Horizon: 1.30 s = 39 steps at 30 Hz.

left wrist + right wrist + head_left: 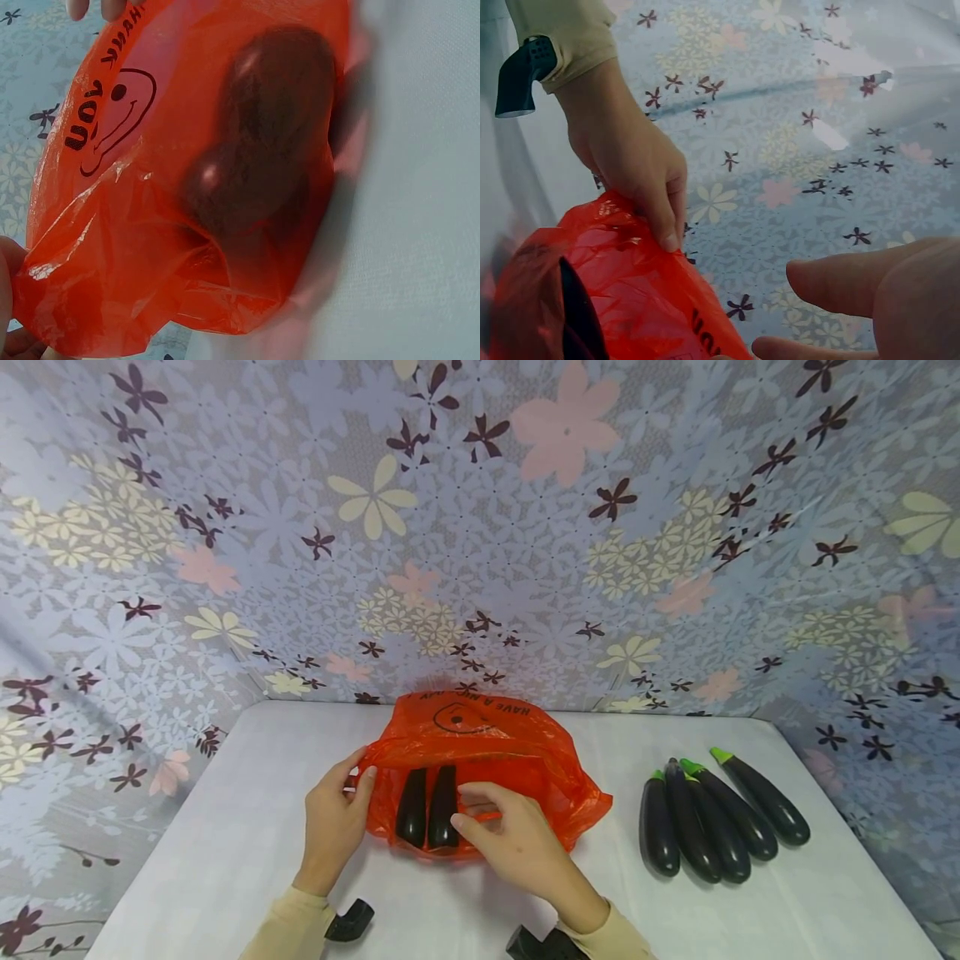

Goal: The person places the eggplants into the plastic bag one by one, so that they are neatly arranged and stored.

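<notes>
A red plastic bag with a printed smiley face lies on its side, its mouth facing the person. Two dark eggplants, a left one and a right one, sit side by side inside it. My left hand pinches the bag's left edge between thumb and fingers, which the right wrist view also shows. At the bag's mouth, my right hand has its thumb and fingers spread apart, fingertips close beside the right eggplant. Through the thin plastic, rounded dark eggplant ends show in the left wrist view.
Several more eggplants with green stem ends lie in a loose fan on the white table, right of the bag. A flower-patterned cloth wall rises behind the table. Black wrist cameras are strapped at the sleeves.
</notes>
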Motion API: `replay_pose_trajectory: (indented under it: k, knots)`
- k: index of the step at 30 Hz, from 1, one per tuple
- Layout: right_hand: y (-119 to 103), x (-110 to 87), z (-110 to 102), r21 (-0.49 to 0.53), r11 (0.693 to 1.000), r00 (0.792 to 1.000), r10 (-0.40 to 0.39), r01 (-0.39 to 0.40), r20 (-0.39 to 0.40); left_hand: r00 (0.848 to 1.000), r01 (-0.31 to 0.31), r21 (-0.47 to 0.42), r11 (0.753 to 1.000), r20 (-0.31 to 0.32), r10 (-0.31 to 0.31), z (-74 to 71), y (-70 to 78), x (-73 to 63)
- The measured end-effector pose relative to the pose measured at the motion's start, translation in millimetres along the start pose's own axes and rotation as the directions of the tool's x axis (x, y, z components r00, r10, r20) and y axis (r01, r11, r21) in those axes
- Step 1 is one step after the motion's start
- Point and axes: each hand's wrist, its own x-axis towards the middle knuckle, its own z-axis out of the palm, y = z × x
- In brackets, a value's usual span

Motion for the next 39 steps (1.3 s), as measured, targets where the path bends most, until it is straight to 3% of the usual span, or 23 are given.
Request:
replay_pose_trajectory:
  k: [34,39]
  knots:
    - [4.5,-48.9,-63.0,0.023,0.998,0.995,0.057,-0.055,-0.087,1.000,0.008,-0.013,1.000,0.006,-0.008,-1.3,-2.7,-1.9]
    - [7.3,-57.6,-72.9,-0.018,1.000,0.990,0.008,-0.011,-0.143,1.000,0.016,-0.014,1.000,0.013,-0.016,-0.9,-3.0,-1.6]
